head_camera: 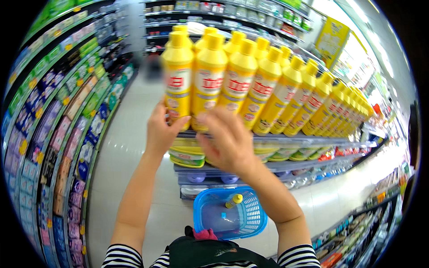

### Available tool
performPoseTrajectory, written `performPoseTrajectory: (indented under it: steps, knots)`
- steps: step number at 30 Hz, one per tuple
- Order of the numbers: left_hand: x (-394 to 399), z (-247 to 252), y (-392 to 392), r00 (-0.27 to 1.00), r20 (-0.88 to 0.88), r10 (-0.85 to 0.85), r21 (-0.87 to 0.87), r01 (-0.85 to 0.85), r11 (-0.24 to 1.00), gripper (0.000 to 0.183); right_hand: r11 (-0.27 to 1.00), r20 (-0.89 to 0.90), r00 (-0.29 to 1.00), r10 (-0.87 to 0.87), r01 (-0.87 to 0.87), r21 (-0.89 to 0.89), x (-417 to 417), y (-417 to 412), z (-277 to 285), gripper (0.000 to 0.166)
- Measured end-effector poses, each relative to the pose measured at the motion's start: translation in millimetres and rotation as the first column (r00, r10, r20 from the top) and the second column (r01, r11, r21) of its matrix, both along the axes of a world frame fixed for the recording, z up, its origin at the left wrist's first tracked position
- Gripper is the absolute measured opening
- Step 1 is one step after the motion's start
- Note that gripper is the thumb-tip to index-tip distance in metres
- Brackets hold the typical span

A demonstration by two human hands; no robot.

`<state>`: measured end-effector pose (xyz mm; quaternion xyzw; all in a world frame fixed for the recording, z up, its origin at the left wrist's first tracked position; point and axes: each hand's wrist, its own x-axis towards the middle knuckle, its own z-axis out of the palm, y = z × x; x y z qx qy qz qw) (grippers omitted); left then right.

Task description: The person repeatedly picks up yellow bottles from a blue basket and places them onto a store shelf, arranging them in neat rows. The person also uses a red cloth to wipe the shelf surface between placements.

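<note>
Yellow plastic bottles with screw caps stand in rows along the top shelf. My left hand (pixel 159 125) is around the lower part of the leftmost front bottle (pixel 178 73), thumb across its front. Blurred, my right hand (pixel 228 140) is in front of the bases of the neighbouring bottles (pixel 209 67), fingers bent and apart; whether it touches one I cannot tell. Below, on the floor, stands a blue plastic shopping basket (pixel 201 214) with one small yellow-capped bottle (pixel 233 201) inside.
Yellow-green tubs (pixel 187 157) sit on the shelf below, purple items (pixel 196 177) lower down. A long shelf of packaged goods (pixel 72 134) runs along the left aisle. Another shelf with goods (pixel 355 231) is at the lower right. Stocked wall shelves (pixel 228 13) stand at the back.
</note>
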<state>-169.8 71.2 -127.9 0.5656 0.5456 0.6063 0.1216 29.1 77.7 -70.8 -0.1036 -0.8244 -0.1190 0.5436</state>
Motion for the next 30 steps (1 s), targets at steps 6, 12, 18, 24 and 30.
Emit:
performPoseTrajectory:
  steps: [6,12,18,24,30]
  knots:
    - [17,-48,-44,0.87,-0.389,0.302,0.303,-0.189,0.934,0.061,0.953,0.425,0.903,0.062,0.073,-0.294,90,-36,-171,0.038]
    - [91,-184,-110,0.888,-0.38,-0.261,-0.22,0.187,0.957,0.047,0.483,0.785,0.617,0.05,0.673,-0.56,186,-54,-369,0.04]
    - [163,-324,-144,0.824,-0.007,-0.567,-0.692,0.405,0.598,0.043,0.268,0.805,0.59,0.068,0.766,-0.584,202,-50,-448,0.051]
    - [222,-383,-150,0.838,0.068,-0.541,-0.844,0.338,0.417,0.05,0.311,0.814,0.579,0.042,0.767,-0.562,201,-31,-470,0.023]
    - [254,-405,-145,0.899,0.047,-0.436,-0.891,0.235,0.388,0.065,0.34,0.681,0.715,0.155,0.609,-0.717,224,-32,-471,0.019]
